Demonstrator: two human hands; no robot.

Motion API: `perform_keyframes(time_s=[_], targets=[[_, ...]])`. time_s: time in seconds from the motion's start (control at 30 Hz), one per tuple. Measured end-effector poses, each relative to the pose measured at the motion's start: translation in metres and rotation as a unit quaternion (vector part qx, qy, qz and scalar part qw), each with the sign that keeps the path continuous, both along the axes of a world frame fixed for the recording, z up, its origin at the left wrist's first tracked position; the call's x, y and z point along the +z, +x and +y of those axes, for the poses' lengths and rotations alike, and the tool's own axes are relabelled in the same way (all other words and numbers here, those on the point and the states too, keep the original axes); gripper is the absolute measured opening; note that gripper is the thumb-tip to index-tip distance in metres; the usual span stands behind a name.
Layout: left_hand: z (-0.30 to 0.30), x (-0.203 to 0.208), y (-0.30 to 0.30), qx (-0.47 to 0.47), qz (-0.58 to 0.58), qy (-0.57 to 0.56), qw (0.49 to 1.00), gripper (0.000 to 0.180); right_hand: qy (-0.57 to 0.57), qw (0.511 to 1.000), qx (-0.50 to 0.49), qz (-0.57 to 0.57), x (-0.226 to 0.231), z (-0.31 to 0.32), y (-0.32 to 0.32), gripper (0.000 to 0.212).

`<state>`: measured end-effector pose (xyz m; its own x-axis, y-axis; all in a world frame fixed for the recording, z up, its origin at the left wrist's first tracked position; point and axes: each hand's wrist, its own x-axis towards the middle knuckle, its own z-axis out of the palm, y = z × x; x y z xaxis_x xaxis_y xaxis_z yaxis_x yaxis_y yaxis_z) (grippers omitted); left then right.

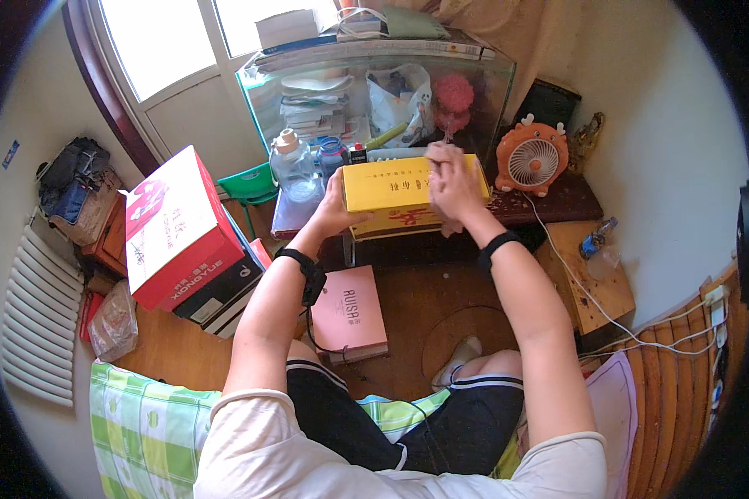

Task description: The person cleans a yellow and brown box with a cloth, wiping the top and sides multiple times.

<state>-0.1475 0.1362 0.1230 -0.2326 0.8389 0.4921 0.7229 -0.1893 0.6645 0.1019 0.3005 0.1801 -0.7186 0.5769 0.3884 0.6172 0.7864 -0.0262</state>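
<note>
Cluttered room, low table (558, 204): left hand (334, 208) grips yellow box (391, 193) at 9 o'clock, right hand (451, 181) clamps top w/ pink cloth (451, 226); keep box steadied, wipe evenly.

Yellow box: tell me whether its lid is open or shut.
Shut: the yellow box shows an unbroken top, left hand on its end, right hand on top.

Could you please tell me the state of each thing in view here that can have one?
yellow box: closed, held at both ends
left hand: gripping the yellow box's left end
right hand: resting on the yellow box's top right
pink box: closed, flat on the floor
red and white box: closed, tilted on a stack
orange fan: upright; running or not, cannot tell
clear water jug: capped, upright
</note>
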Motion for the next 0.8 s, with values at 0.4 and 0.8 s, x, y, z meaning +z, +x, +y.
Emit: perform_keyframes(time_s=[0.4,0.8], targets=[[0.001,0.006,0.014,0.001,-0.003,0.011,1.0,0.113,0.024,0.993,-0.112,0.041,-0.018,0.036,0.029,0.068],[0.01,-0.005,0.011,0.005,-0.013,0.025,1.0,0.112,0.108,0.966,0.172,0.159,-0.034,-0.06,-0.09,0.054]])
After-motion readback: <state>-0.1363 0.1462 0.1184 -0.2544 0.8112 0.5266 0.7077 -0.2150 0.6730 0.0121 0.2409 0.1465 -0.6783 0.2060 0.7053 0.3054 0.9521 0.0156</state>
